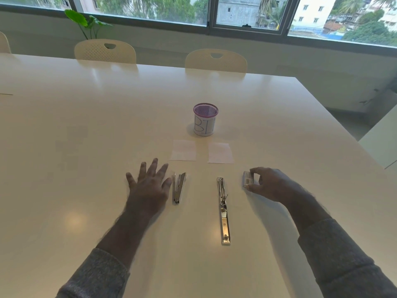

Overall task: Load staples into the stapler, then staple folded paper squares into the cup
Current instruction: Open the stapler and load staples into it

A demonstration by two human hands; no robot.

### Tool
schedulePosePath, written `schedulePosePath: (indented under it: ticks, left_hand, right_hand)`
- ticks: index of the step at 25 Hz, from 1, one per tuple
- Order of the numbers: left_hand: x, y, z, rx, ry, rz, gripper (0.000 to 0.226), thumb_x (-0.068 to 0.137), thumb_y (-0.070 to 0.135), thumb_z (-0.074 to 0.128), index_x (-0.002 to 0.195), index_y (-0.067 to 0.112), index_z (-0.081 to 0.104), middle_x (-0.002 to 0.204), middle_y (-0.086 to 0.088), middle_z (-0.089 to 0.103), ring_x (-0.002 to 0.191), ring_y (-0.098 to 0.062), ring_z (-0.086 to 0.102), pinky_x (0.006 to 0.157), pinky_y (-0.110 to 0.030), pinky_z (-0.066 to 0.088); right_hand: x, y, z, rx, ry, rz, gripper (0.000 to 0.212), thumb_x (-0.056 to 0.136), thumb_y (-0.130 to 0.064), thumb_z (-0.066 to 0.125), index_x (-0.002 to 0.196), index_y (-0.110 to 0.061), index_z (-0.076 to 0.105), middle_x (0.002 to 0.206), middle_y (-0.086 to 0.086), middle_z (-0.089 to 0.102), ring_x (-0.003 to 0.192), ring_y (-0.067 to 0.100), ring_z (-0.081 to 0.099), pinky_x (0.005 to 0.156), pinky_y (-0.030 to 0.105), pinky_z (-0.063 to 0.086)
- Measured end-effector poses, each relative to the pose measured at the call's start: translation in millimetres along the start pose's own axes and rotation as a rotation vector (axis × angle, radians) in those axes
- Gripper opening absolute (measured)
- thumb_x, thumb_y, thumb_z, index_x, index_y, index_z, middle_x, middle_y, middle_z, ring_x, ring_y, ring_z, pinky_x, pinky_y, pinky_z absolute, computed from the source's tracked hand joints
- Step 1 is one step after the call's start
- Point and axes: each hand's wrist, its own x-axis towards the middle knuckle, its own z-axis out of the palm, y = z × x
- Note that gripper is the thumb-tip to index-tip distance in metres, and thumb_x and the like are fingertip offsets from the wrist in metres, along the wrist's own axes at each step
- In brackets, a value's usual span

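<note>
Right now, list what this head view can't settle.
- Small box: label too small to read; right hand covers its far side.
- Cup: inside hidden by its wall.
- Open stapler: staples too small to see.
- Paper squares: folds too faint.

A wide, glossy cream table (90, 117) fills most of the view, catching soft daylight and two round glints of lamp light near its front edge. Two cream plastic chairs (105, 50) with perforated backs and handle cutouts stand at its far side, a third (4, 43) just showing at the left edge, and a green leafy plant (86, 22) rises behind the left one. Along the pale back wall (171, 43) runs a band of dark-framed windows (249, 14) looking onto trees and pale apartment blocks, and another white surface (382, 143) juts in at the right
</note>
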Motion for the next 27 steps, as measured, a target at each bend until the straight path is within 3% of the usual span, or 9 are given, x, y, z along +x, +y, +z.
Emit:
schedulePosePath:
  ticks: [4, 9, 13, 17, 19, 21, 24, 25, 27]
  left_hand:
    - [-2, -1, 9, 0.068, -0.025, -0.031, 0.056, 0.101, 0.046, 0.023, 0.155, 0.035, 0.013, 0.166, 0.007, 0.003, 0.153, -0.021, -0.003, 0.117, -0.062, -0.005]
    - [1, -1, 13, 0.144, -0.054, -0.037, 0.056, 0.101, 0.046, 0.018, 0.155, 0.035, 0.007, 0.166, 0.006, -0.003, 0.152, -0.022, -0.005, 0.116, -0.062, -0.003]
    - [2, -2, 13, 0.153, -0.055, -0.031, 0.056, 0.101, 0.046, 0.016, 0.155, 0.036, 0.005, 0.166, 0.006, -0.005, 0.152, -0.023, -0.006, 0.117, -0.062, -0.003]
    - [2, -3, 14, 0.143, -0.055, -0.025, 0.056, 0.101, 0.045, 0.019, 0.155, 0.035, 0.007, 0.166, 0.005, -0.003, 0.153, -0.022, -0.004, 0.117, -0.062, -0.003]
    - [2, -2, 12, 0.029, 0.009, -0.051, 0.054, 0.102, 0.041, 0.026, 0.155, 0.032, 0.018, 0.166, 0.003, 0.005, 0.153, -0.021, 0.000, 0.118, -0.059, -0.002]
    - [1, 2, 4, -0.192, 0.217, -0.037, 0.050, 0.100, 0.029, 0.039, 0.149, 0.024, 0.035, 0.162, -0.003, 0.025, 0.150, -0.024, 0.016, 0.119, -0.055, 0.006]
    - [-11, 25, -10, -0.550, 0.576, 0.158, 0.045, 0.086, 0.011, 0.052, 0.131, 0.011, 0.054, 0.133, -0.006, 0.056, 0.125, -0.022, 0.052, 0.108, -0.037, 0.039]
    - [-17, 38, -12, -0.674, 0.569, 0.188, 0.042, 0.084, 0.009, 0.054, 0.126, 0.013, 0.057, 0.125, -0.003, 0.058, 0.114, -0.017, 0.059, 0.098, -0.031, 0.047]
    - [-31, 63, -13, -0.888, 0.353, 0.152, 0.036, 0.084, 0.014, 0.058, 0.120, 0.023, 0.059, 0.118, 0.001, 0.063, 0.093, -0.010, 0.066, 0.082, -0.026, 0.055]
  right_hand:
    - [-5, 0, -1, 0.008, 0.008, 0.022, 0.071, 0.083, -0.054, 0.067, 0.145, -0.031, 0.040, 0.115, 0.005, 0.065, 0.102, 0.024, 0.058, 0.087, 0.036, 0.049]
    - [-35, -30, 7, 0.266, -0.016, -0.204, 0.038, 0.077, -0.046, 0.077, 0.112, -0.036, 0.065, 0.073, -0.007, 0.053, 0.068, 0.012, 0.051, 0.066, 0.026, 0.042]
    - [-46, -45, 31, 0.237, 0.012, -0.254, 0.020, 0.081, -0.037, 0.076, 0.099, -0.032, 0.071, 0.061, -0.008, 0.047, 0.055, 0.008, 0.040, 0.057, 0.025, 0.036]
    - [-46, -49, 40, 0.177, 0.117, -0.298, 0.010, 0.085, -0.032, 0.070, 0.093, -0.026, 0.073, 0.058, -0.007, 0.044, 0.055, 0.007, 0.042, 0.060, 0.031, 0.040]
    - [-46, -49, 40, 0.173, 0.150, -0.316, 0.010, 0.087, -0.030, 0.069, 0.094, -0.024, 0.074, 0.059, -0.011, 0.044, 0.057, 0.005, 0.044, 0.061, 0.032, 0.041]
    - [-48, -50, 37, 0.179, 0.181, -0.333, 0.011, 0.088, -0.030, 0.068, 0.094, -0.023, 0.074, 0.060, -0.014, 0.045, 0.058, 0.004, 0.045, 0.059, 0.028, 0.039]
    - [-51, -54, 26, 0.241, 0.219, -0.358, 0.010, 0.087, -0.028, 0.070, 0.092, -0.021, 0.075, 0.060, -0.014, 0.046, 0.058, 0.003, 0.046, 0.058, 0.020, 0.037]
    - [-52, -56, 23, 0.256, 0.221, -0.365, 0.011, 0.086, -0.028, 0.071, 0.092, -0.020, 0.076, 0.060, -0.013, 0.047, 0.061, 0.004, 0.048, 0.060, 0.020, 0.038]
    - [-55, -61, 16, 0.278, 0.214, -0.381, 0.012, 0.085, -0.031, 0.072, 0.092, -0.021, 0.076, 0.064, -0.010, 0.051, 0.066, 0.010, 0.051, 0.065, 0.028, 0.043]
